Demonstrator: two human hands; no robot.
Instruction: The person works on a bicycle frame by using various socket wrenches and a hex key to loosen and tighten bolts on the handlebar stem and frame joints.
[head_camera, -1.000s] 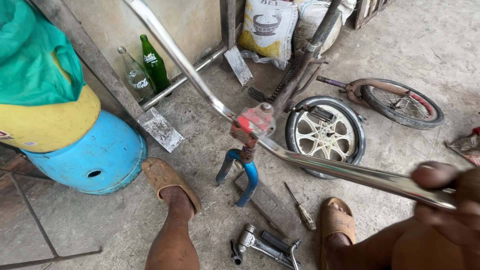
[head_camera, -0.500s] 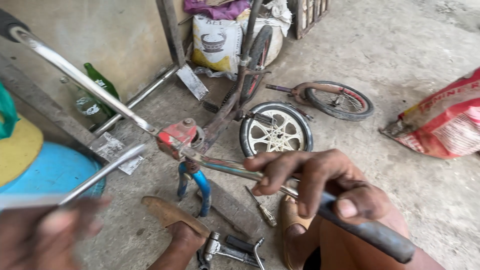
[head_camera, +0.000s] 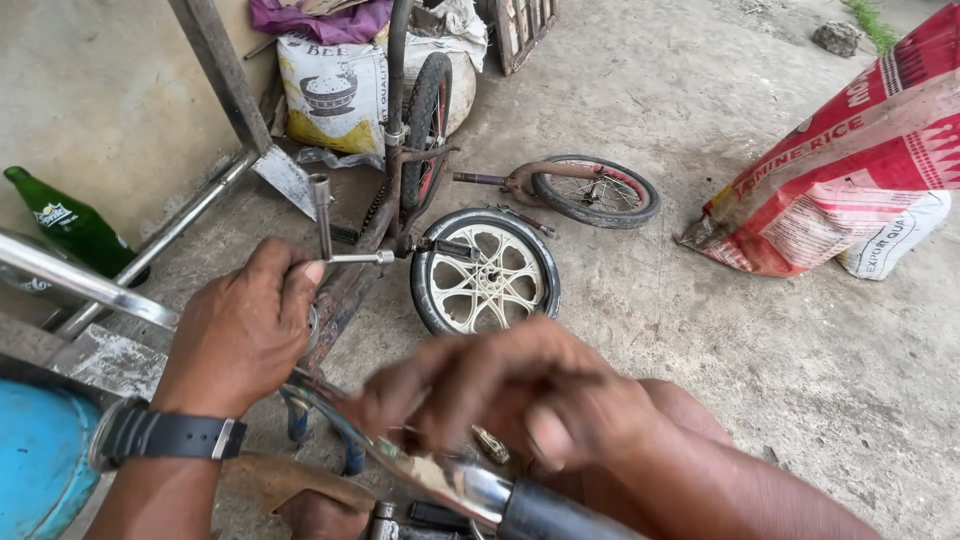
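While your left hand (head_camera: 245, 335) grips a cross-shaped socket wrench (head_camera: 325, 235), fingers wrapped tight, your right hand (head_camera: 500, 395), blurred, curls fingers over the chrome handlebar (head_camera: 440, 480).

Green bottle (head_camera: 70, 228); white (spoked) wheel (head_camera: 487, 282); red sack (head_camera: 850, 170).

Hands: two, a left hand (head_camera: 245, 335) and a right hand (head_camera: 500, 395)
Loose wheels: two, a white-spoked wheel (head_camera: 487, 272) near, a red-rimmed wheel (head_camera: 595, 190) farther
Sacks: three, a red sack (head_camera: 850, 170) right, a white sack (head_camera: 895, 240) beneath it, a printed sack (head_camera: 330, 95) far left
Green bottles: one (head_camera: 70, 225)
Wristwatches: one (head_camera: 165, 437)
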